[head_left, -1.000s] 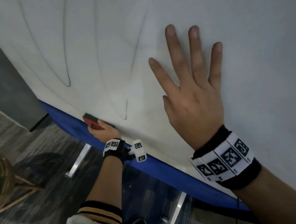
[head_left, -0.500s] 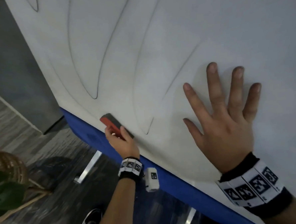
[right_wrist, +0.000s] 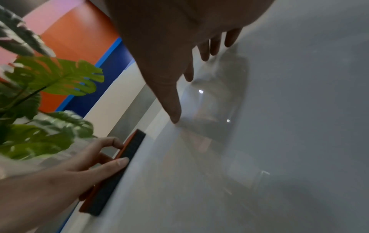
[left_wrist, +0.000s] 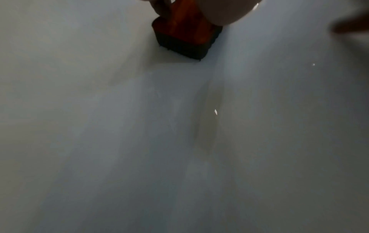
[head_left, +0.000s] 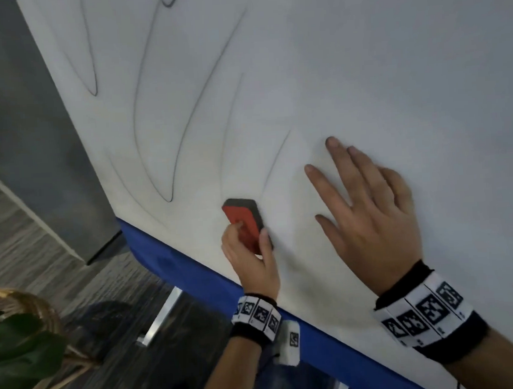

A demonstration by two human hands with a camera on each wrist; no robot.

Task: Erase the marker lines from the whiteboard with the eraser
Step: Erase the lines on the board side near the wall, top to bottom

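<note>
The left hand (head_left: 252, 263) grips the eraser (head_left: 244, 223), its fingers (right_wrist: 103, 142) curled over the red back and the thumb laid along the dark felt edge. The eraser's felt face lies flat against the whiteboard (head_left: 361, 67), low on the board, just above the blue frame (head_left: 175, 259) along the bottom edge. In the left wrist view the eraser (left_wrist: 185, 37) shows at 12 o'clock, its felt touching the white surface.

The right hand (head_left: 373, 217) lies flat on the whiteboard at 3 o'clock from the eraser, close by but apart from it. Its fingers are straight and spread, pointing toward 11 o'clock, and they hold nothing. In the right wrist view the fingertips (right_wrist: 175, 116) touch the glossy board, with the eraser (right_wrist: 117, 171) and the left hand (right_wrist: 66, 171) at 7 o'clock.

Thin curved marker lines (head_left: 169, 157) remain on the board from 12 to 10 o'clock of the eraser; one faint line (head_left: 273, 163) runs between the eraser and the right hand. Both wrists wear black bands with white coded tags (head_left: 421, 313). A green plant (head_left: 21, 353) in a woven basket (head_left: 42, 303) stands on the floor at 8 o'clock.
</note>
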